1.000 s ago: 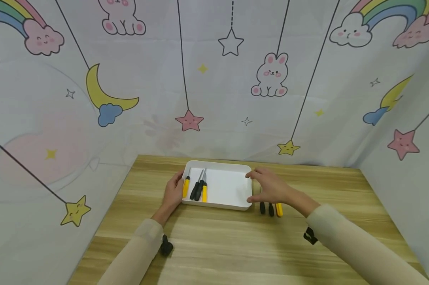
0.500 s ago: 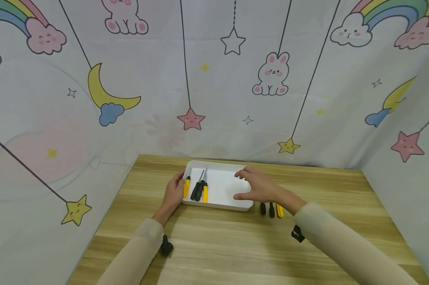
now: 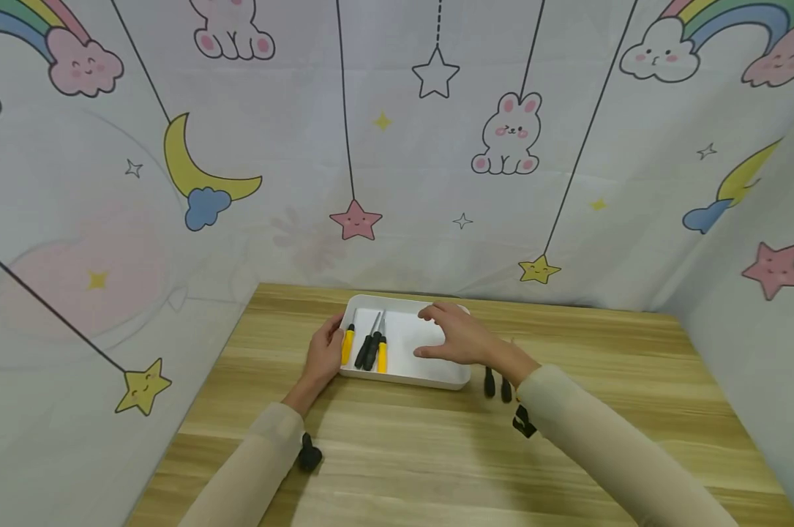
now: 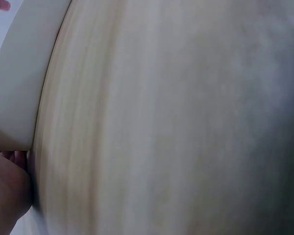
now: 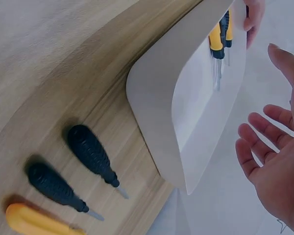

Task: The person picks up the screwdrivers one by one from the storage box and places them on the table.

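A white tray (image 3: 403, 379) lies near the table's back edge, with several yellow- and black-handled screwdrivers (image 3: 372, 350) in its left part. My left hand (image 3: 324, 355) grips the tray's left end, thumb at the rim; in the left wrist view, only part of that hand (image 4: 9, 188) shows beside the tray wall (image 4: 24, 73). Over the tray's right half hovers my right hand (image 3: 459, 337), fingers spread and nothing between them. In the right wrist view, its relaxed fingers (image 5: 264, 142) hang above the tray's inside.
Right of the tray, two black-handled screwdrivers (image 5: 90, 149) and a yellow-handled tool (image 5: 36, 220) lie on the wooden table (image 3: 397, 454). My right forearm partly covers them in the head view. A printed cloth (image 3: 423, 146) stands behind the table and at both sides.
My right hand has moved left from the tray's right end to over its inside, staying spread. The left hand keeps its hold on the tray, and the screwdrivers lie as before.
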`<state>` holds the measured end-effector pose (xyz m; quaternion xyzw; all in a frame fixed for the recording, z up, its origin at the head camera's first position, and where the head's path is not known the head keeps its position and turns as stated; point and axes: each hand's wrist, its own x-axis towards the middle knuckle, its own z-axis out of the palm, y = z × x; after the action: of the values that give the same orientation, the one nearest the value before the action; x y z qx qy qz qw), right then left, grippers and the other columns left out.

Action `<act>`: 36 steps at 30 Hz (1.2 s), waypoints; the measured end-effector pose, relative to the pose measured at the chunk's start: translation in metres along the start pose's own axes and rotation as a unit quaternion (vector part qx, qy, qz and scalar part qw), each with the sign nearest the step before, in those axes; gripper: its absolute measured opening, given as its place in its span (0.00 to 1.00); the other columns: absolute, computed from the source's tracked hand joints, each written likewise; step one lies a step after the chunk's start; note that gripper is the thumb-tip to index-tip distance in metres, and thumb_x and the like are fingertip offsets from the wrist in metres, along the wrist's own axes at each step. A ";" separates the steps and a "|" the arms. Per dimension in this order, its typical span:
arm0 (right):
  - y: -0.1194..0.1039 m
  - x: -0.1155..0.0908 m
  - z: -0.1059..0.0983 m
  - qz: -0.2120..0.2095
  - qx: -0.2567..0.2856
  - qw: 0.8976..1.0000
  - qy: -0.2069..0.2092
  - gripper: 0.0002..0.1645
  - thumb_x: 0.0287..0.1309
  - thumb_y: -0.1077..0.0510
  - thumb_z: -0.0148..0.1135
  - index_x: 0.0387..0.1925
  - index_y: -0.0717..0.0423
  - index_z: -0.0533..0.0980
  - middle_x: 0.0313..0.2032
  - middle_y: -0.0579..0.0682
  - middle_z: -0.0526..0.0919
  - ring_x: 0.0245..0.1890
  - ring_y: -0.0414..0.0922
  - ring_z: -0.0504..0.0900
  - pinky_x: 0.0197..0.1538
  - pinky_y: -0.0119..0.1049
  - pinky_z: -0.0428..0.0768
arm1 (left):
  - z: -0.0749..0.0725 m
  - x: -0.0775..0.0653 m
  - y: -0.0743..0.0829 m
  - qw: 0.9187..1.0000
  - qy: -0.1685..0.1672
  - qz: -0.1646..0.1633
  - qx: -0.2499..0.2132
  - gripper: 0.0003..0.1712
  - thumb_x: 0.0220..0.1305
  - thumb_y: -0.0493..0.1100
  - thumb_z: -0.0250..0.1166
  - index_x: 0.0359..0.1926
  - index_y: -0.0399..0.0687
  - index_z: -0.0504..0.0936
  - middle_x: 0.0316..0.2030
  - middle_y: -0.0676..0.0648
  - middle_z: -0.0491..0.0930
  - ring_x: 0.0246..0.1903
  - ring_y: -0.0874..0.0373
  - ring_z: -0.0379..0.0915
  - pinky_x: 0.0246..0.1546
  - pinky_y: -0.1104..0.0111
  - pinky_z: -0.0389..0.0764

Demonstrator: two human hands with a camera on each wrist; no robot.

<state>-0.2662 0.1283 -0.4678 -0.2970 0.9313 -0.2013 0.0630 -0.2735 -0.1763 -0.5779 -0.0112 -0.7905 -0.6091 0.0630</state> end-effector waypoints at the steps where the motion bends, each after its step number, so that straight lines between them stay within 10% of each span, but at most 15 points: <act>1: -0.001 0.003 0.001 0.002 0.000 1.000 -0.001 0.45 0.63 0.33 0.72 0.72 0.53 0.73 0.67 0.53 0.76 0.66 0.53 0.75 0.66 0.54 0.77 | 0.000 0.000 0.000 1.000 0.000 0.000 0.000 0.26 0.83 0.36 0.47 0.76 0.34 0.69 0.71 0.33 0.72 0.69 0.41 0.71 0.71 0.49 0.70; 36: -0.033 0.052 0.047 -0.016 -0.055 0.996 -0.065 0.55 0.56 0.39 0.80 0.76 0.60 0.68 0.71 0.57 0.71 0.68 0.57 0.71 0.71 0.49 0.72 | 0.000 -0.001 0.001 1.000 -0.002 0.004 0.000 0.26 0.83 0.36 0.47 0.76 0.36 0.69 0.71 0.35 0.73 0.69 0.42 0.70 0.72 0.49 0.69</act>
<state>-0.2797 0.0582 -0.4971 -0.3273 0.9299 -0.1313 0.1042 -0.2724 -0.1758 -0.5776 -0.0155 -0.7905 -0.6089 0.0634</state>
